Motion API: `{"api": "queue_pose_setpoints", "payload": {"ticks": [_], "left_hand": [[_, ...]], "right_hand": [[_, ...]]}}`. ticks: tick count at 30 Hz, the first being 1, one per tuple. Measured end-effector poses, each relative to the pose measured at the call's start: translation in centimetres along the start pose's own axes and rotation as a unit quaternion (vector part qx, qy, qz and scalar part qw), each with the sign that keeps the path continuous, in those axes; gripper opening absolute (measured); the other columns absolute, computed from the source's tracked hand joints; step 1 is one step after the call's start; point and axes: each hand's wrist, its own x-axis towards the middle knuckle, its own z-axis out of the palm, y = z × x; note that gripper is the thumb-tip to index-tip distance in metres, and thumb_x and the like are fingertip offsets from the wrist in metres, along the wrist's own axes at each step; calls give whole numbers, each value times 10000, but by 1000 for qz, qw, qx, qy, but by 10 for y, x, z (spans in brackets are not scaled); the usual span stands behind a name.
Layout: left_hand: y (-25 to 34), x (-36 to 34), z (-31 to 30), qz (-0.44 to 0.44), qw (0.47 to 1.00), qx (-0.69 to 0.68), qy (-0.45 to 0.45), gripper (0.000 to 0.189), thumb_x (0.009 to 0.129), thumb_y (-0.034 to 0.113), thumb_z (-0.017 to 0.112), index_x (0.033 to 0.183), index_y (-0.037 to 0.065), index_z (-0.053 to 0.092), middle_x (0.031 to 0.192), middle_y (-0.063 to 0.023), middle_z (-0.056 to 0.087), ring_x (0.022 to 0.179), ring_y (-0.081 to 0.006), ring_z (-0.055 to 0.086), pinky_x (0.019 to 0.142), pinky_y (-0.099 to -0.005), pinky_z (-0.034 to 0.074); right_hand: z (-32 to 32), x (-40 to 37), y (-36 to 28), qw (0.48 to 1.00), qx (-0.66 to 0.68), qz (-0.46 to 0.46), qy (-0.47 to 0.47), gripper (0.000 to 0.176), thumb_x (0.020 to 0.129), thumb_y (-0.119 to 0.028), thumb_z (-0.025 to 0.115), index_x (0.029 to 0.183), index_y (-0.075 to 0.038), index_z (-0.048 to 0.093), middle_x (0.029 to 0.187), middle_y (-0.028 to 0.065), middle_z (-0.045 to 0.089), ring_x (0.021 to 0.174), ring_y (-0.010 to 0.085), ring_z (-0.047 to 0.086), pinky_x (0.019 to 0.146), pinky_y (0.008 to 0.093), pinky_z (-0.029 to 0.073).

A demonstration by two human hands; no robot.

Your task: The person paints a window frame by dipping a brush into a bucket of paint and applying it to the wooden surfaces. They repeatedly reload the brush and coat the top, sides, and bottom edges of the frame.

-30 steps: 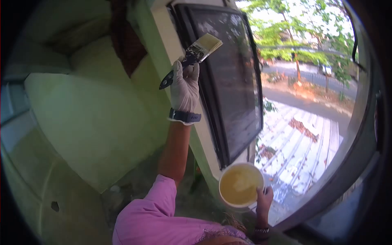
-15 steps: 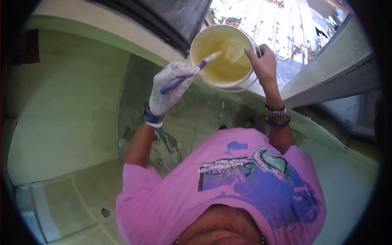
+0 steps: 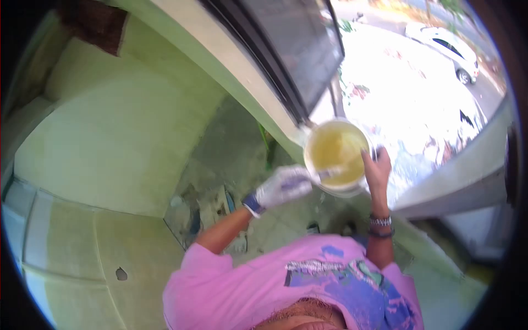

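My left hand (image 3: 283,187), in a thin white glove, is closed around the purple handle of a paintbrush (image 3: 330,172). The brush head reaches over the near left part of a white bucket (image 3: 347,192). Yellowish paint (image 3: 333,146) covers the bucket's inside, with a paler patch toward the middle. My right hand (image 3: 378,169) is bare and grips the bucket at its right rim, thumb over the edge and fingers outside. The bucket is held up beside the window opening, its mouth facing me.
A dark-framed window pane (image 3: 300,49) swings outward just beyond the bucket. Pale green walls (image 3: 126,137) stand to the left, and a light sill (image 3: 451,181) runs along the right. Scraps (image 3: 220,206) lie on the floor below. Outside, a white car (image 3: 448,47) is parked.
The view has shifted, and bucket and both hands appear lower and further right. The brush has gone from above the bucket's middle to its near side; both grips persist.
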Motion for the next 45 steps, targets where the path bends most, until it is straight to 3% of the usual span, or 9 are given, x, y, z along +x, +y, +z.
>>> {"api": "queue_pose_setpoints", "payload": {"ticks": [8, 12, 15, 19, 24, 31, 38, 40, 45], "left_hand": [[9, -36, 12, -277, 818, -491, -111, 550, 786, 374, 682, 1199, 93, 451, 980, -6, 460, 850, -98, 506, 722, -246, 487], [-8, -39, 15, -245, 963, -108, -41, 263, 859, 230, 595, 763, 100, 388, 609, 34, 426, 540, -54, 421, 487, -224, 352], [-17, -35, 8, -194, 966, 160, 67, 191, 878, 233, 555, 841, 89, 434, 628, 22, 431, 500, -53, 413, 461, -220, 366], [12, -15, -17, -165, 965, -124, 160, 426, 908, 223, 482, 1267, 45, 338, 676, 14, 463, 491, -49, 428, 464, -182, 389], [40, 17, -93, -64, 926, -292, 230, 317, 922, 271, 466, 1159, 62, 457, 696, 23, 469, 516, -47, 434, 449, -181, 361], [161, 62, -242, 199, 916, 26, 347, 400, 943, 275, 460, 1262, 50, 373, 717, 32, 470, 554, -43, 448, 493, -216, 405], [270, 93, -382, 369, 587, 390, 606, 253, 849, 188, 513, 1008, 20, 617, 703, -142, 629, 631, -224, 621, 596, -359, 472], [297, 85, -384, 248, 753, 262, 550, 252, 835, 186, 475, 940, 26, 639, 648, -137, 632, 557, -236, 613, 599, -364, 479], [327, 88, -423, 191, 745, 341, 541, 248, 840, 192, 460, 835, 42, 657, 556, -75, 593, 497, -157, 587, 515, -327, 476]], "right_hand": [[20, -4, -19, 1000, 14, -17, -14, 358, 708, -213, 702, 735, 7, 421, 620, 86, 438, 586, 165, 399, 542, 349, 387], [36, 1, -17, 998, 24, -63, -12, 363, 684, -208, 710, 724, 12, 424, 602, 105, 454, 557, 176, 420, 535, 362, 395], [37, 4, -27, 997, 36, -58, -28, 311, 686, -172, 686, 725, 29, 452, 629, 145, 508, 567, 228, 476, 567, 376, 413], [37, 30, -18, 997, 60, -32, -28, 313, 683, -168, 690, 698, 20, 441, 588, 107, 472, 543, 205, 437, 546, 372, 396], [40, 39, -21, 996, 73, -54, -14, 302, 703, -186, 696, 689, 0, 459, 608, 38, 462, 562, 122, 410, 511, 305, 372], [21, 34, -32, 997, 27, -73, 19, 326, 684, -210, 720, 692, 23, 491, 609, 97, 513, 552, 183, 466, 540, 349, 413], [23, 0, -48, 997, 0, -18, 81, 322, 687, -218, 724, 709, 32, 523, 618, 92, 549, 556, 167, 506, 544, 334, 438], [23, -16, -60, 994, -40, -19, 102, 323, 689, -220, 726, 713, 33, 527, 619, 91, 551, 553, 166, 507, 541, 330, 439], [22, -32, -42, 996, 4, -10, 92, 315, 695, -221, 725, 706, 28, 531, 610, 70, 546, 551, 141, 496, 526, 310, 430]]}}
